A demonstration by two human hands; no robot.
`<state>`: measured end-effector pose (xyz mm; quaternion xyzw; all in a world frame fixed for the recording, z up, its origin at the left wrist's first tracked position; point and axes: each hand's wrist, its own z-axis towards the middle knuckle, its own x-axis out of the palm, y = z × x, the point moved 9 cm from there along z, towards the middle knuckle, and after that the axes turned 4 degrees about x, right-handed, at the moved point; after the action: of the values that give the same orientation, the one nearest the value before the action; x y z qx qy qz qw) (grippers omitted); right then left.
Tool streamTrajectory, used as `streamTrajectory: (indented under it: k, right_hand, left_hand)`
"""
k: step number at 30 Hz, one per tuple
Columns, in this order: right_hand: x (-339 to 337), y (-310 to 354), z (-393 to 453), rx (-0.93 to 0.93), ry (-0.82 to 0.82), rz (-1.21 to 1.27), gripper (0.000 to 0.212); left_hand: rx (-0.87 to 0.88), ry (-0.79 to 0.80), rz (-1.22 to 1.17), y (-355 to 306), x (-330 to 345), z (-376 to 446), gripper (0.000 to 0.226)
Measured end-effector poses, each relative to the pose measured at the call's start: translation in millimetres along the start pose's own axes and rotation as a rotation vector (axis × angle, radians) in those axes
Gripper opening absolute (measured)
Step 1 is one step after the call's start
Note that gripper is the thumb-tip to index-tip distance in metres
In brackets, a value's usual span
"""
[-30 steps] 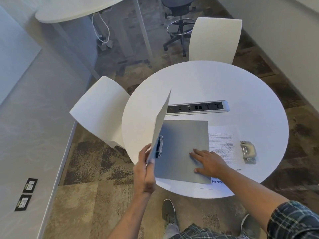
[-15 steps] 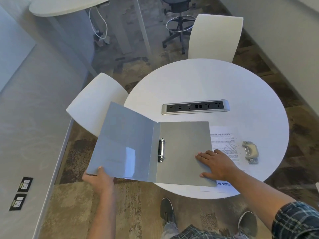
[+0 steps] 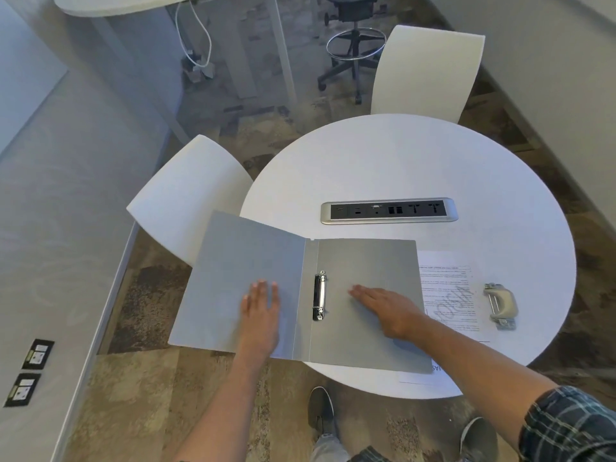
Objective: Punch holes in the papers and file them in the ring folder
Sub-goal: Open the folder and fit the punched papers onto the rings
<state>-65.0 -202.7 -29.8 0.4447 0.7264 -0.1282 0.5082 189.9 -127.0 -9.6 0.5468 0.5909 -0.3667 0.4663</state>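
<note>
Fingers (image 3: 263,288) of the left hand (image 3: 261,316) are lying straight and flat, pressing down on the front cover of the grey ring folder (image 3: 300,301), which is lying spread open, that cover overhanging the rim of the round white table (image 3: 400,168). Just right of those fingertips, the closed two-ring clip (image 3: 320,295) is sitting on the spine, empty, with no sheet on it. Right of the clip, the right hand (image 3: 388,308) is resting palm down on the back cover, its fingers likewise extended and gripping nothing. Beyond the right wrist, the printed papers (image 3: 446,295) are lying partly tucked under the folder's edge; I cannot tell whether they carry holes, though nothing suggests it. Farther right again, well clear of both hands, the beige hole punch (image 3: 500,306) is sitting alone on the tabletop. Judging by this, only the folder is standing ready; punching the papers, opening the rings and threading the sheets on are all remaining.
</note>
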Motion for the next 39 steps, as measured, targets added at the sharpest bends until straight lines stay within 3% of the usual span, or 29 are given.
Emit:
streamTrajectory:
  k: [5,9,15,19,26,31,39]
  right_hand:
    - [6.2,27.3,16.3,-0.076,0.084,-0.105,0.114]
    - [7.2,33.8,31.0,-0.001,0.162,-0.054,0.116]
    - [1.1,49.9,54.1,0.032,0.238,0.094,0.082]
    - [-2.9,57.5,56.4,0.04,0.267,0.185,0.069]
    - [3.4,61.7,63.2,0.095,0.318,0.236,0.071]
    - [-0.5,65.6,63.6,0.101,0.307,0.268,0.066]
    - [-1.5,59.5,62.4,0.081,0.293,0.333,0.059]
  left_hand:
    - [0.137,0.23,-0.124,-57.8,22.2,19.3,0.078]
    - [0.133,0.242,-0.29,-67.6,32.6,31.7,0.069]
    - [0.047,0.176,-0.663,-60.7,34.1,37.2,0.033]
    - [0.039,0.175,-0.732,-54.8,39.1,39.5,0.007]
    - [0.033,0.228,-0.762,-53.3,45.5,42.6,0.024]
    - [0.039,0.225,-0.764,-51.3,47.0,44.7,0.053]
    - [-0.005,0.27,-0.84,-43.4,51.1,49.0,0.025]
